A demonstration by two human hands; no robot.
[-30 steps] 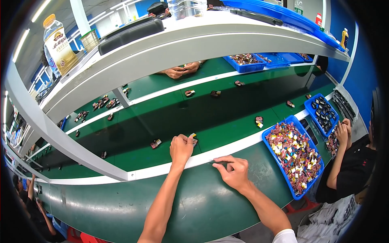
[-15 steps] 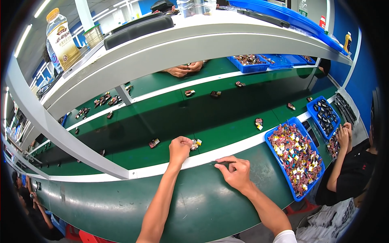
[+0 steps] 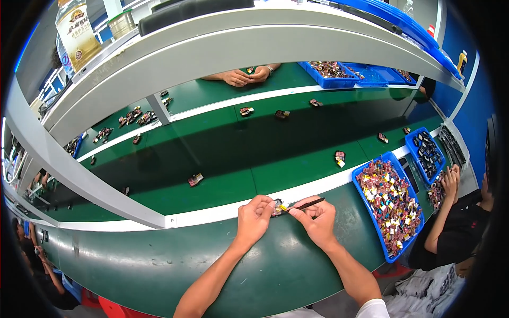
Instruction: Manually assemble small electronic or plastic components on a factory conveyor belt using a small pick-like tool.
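Note:
My left hand (image 3: 254, 218) pinches a small electronic part (image 3: 278, 206) with yellow, white and dark pieces, just over the near white rail of the belt. My right hand (image 3: 319, 218) grips slim black tweezers (image 3: 310, 204), their tip at the part between my two hands. Finer detail of the part is hidden by my fingers. On the green belt (image 3: 222, 196) beyond, similar small parts lie spaced apart, one of them a pinkish part (image 3: 195, 179) to the left and another part (image 3: 340, 158) to the right.
A blue tray (image 3: 373, 222) heaped with such parts stands right of my right hand. Beyond it is a smaller blue tray (image 3: 442, 165) of black pieces, beside a co-worker's hands (image 3: 450, 180). Another person's hands (image 3: 246, 76) work across the belt. A white shelf beam (image 3: 222, 47) crosses above.
My left hand has lifted the part off the belt and brought it nearer and to the right. My right hand has raised the tweezers to it. The parts on the belt have shifted slightly.

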